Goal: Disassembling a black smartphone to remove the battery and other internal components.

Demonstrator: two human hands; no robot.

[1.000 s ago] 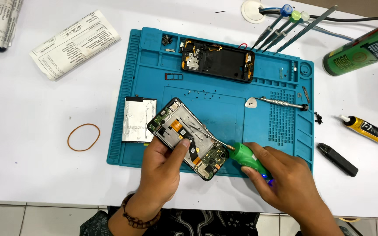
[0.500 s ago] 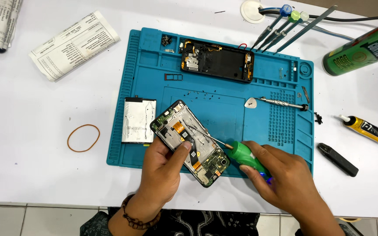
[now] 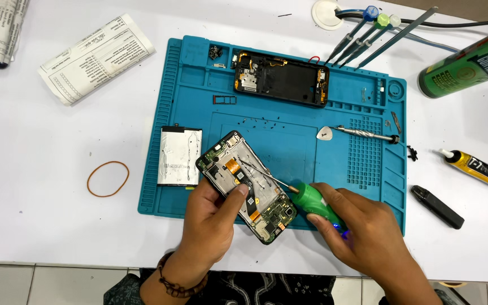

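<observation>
The left hand [image 3: 213,217] grips the opened phone [image 3: 248,186] tilted above the blue mat [image 3: 289,141], fingers closed around it; the right hand [image 3: 362,231] clasps a green screwdriver [image 3: 317,204], tip on the board; a screw seems in hand; steadiness matters.

A phone repair workshop: blue repair mat [image 3: 199,85], opened phone [image 3: 248,186], screwdrivers [image 3: 362,25], glue tube [image 3: 473,168].

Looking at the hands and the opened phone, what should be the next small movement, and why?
Probably keep the thin metal tip pressed straight down and turn the green-handled screwdriver in the right hand. The tip already rests inside the opened black phone body with exposed circuit boards, which the left hand holds tilted above the blue silicone work mat, its thumb steadying the middle.
</observation>
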